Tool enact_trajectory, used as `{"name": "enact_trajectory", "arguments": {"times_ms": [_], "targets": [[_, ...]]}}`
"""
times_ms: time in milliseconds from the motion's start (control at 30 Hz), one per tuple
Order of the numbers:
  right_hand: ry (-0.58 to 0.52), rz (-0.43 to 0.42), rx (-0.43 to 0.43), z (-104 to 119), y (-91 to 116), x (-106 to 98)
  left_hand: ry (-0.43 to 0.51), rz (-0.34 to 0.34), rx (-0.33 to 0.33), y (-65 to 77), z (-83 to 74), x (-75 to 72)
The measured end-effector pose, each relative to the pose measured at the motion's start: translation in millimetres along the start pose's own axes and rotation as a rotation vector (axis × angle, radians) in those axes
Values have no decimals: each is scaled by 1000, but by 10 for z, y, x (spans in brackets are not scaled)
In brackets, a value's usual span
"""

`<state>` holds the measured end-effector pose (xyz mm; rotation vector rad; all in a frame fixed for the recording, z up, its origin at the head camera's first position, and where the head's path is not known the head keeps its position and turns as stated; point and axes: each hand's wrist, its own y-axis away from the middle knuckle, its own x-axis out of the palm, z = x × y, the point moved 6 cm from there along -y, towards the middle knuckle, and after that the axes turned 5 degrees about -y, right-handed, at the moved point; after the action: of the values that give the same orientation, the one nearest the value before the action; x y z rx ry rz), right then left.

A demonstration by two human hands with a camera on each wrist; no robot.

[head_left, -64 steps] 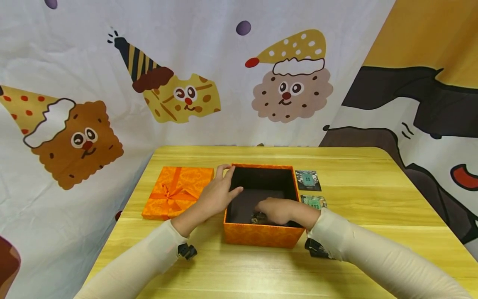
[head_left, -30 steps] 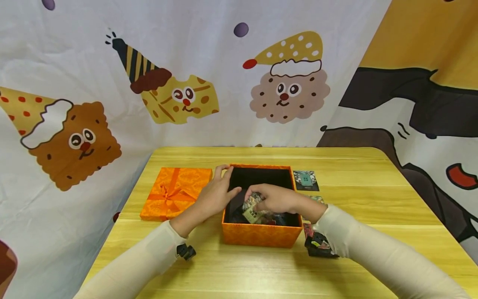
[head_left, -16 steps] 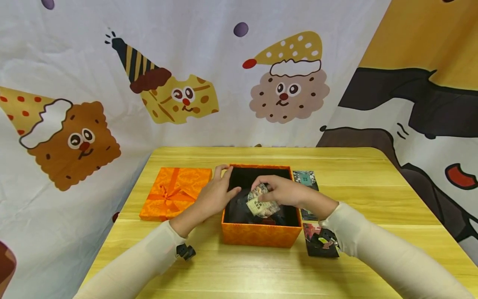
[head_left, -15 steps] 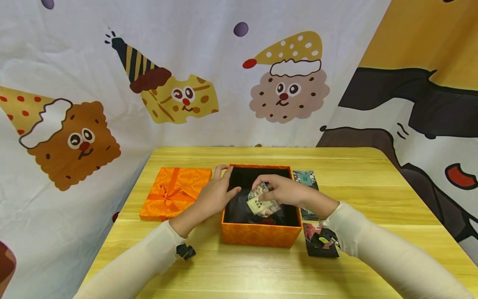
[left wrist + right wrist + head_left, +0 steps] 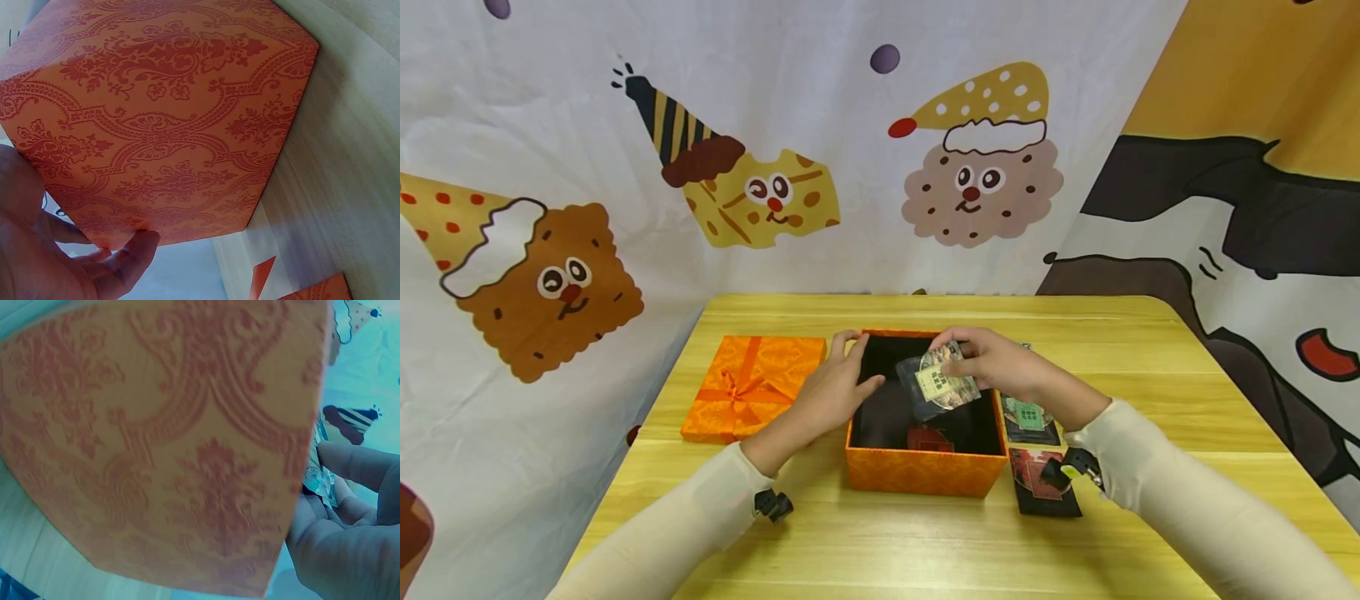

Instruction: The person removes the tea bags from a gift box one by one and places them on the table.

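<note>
My right hand (image 5: 992,367) pinches a small printed sachet (image 5: 942,382) with a cream label over the right part of the orange patterned box (image 5: 925,473). In the right wrist view the box wall hides most of the sachet (image 5: 320,478). My left hand (image 5: 831,387) holds the box's left rim near the far corner, thumb over the black inside. The left wrist view shows its fingers (image 5: 134,259) at the outer wall. A dark sachet with a red label (image 5: 928,438) lies inside the box by the near wall.
The orange lid (image 5: 756,387) with a ribbon bow lies left of the box. To the right, a green-labelled sachet (image 5: 1028,419) and a red-labelled sachet (image 5: 1041,483) lie on the wooden table (image 5: 1165,392). Another beyond them is mostly hidden by the right hand. A cartoon-printed cloth (image 5: 850,275) hangs behind.
My right hand has risen from the box's bottom with the sachet and moved right and away from me. The red-labelled sachet inside the box shows more clearly. My left hand stays at the rim.
</note>
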<state>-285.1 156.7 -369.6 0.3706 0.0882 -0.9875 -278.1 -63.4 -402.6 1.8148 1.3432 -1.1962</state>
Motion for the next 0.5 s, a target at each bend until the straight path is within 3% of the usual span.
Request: {"name": "enact_trajectory", "arguments": {"times_ms": [500], "targets": [[-23, -98, -23, -22, 105, -444, 9, 2, 10, 6, 0, 5]]}}
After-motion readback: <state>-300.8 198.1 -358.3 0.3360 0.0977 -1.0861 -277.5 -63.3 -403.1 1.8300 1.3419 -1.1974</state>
